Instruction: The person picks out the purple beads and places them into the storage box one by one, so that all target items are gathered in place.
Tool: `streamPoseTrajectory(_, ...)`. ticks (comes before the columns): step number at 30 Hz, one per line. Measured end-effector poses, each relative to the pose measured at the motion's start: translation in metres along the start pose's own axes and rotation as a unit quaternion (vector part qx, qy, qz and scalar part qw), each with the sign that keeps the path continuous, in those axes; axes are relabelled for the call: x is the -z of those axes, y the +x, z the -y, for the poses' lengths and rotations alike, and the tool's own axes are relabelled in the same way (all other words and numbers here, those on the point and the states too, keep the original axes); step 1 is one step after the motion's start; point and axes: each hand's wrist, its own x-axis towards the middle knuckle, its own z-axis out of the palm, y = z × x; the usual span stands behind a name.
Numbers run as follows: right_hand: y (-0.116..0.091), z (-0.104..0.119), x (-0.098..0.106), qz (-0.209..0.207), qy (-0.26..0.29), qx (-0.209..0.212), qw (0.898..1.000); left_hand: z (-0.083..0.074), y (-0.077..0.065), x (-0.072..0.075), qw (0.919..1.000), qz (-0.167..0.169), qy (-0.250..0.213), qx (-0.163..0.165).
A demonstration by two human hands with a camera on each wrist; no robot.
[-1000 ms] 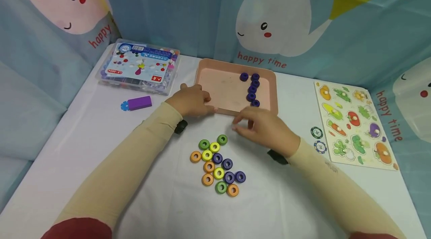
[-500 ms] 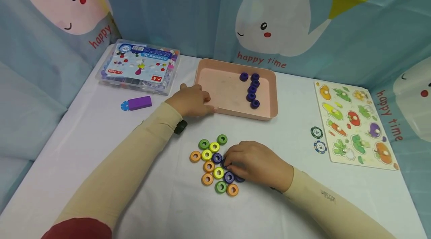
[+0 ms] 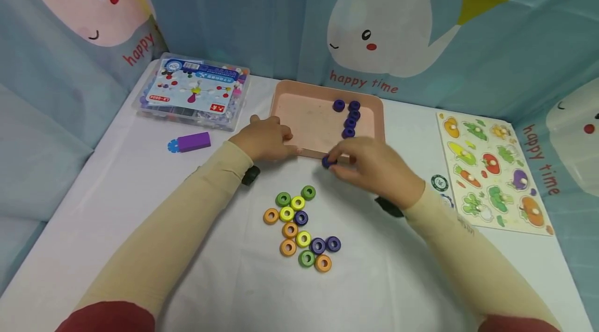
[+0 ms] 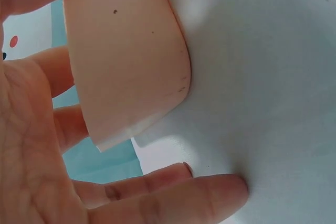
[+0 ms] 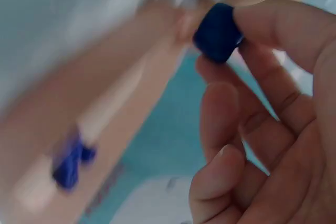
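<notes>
Now the round, dark purple plastic ring has moved up to the near wall of the shallow pink plastic tray — leaving three loose purple rings nearer you. Your right hand pinches it between thumb and fingertip. In the right wrist view it's tilted, roughly side-on — no clear long axis, its hole hidden. Your left hand hooks fingers over the tray's left wall.

Right hand blocks the near-right corner of the pink tray, sleeve partly hides one poker chip. Right wrist view smears the purple rings.
</notes>
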Motion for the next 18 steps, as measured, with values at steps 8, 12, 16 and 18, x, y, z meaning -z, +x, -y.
streamPoseTrajectory(8, 0.080, -0.067, 0.024, 0.019, -0.059, -0.136, 0.989, -0.001, 0.000, -0.001, 1.0000, 0.002, -0.003, 0.001)
streamPoseTrajectory(12, 0.097, -0.078, 0.016, 0.039, -0.067, -0.148, 0.986, 0.000, -0.002, 0.001, 0.9999, 0.007, -0.001, 0.009)
streamPoseTrajectory(16, 0.102, -0.086, 0.008, 0.047, -0.078, -0.154, 0.984, -0.001, -0.003, 0.003, 0.9999, 0.010, 0.003, 0.005)
streamPoseTrajectory(18, 0.103, -0.090, 0.005, 0.051, -0.080, -0.160, 0.983, -0.001, -0.003, 0.003, 0.9999, 0.011, 0.001, 0.005)
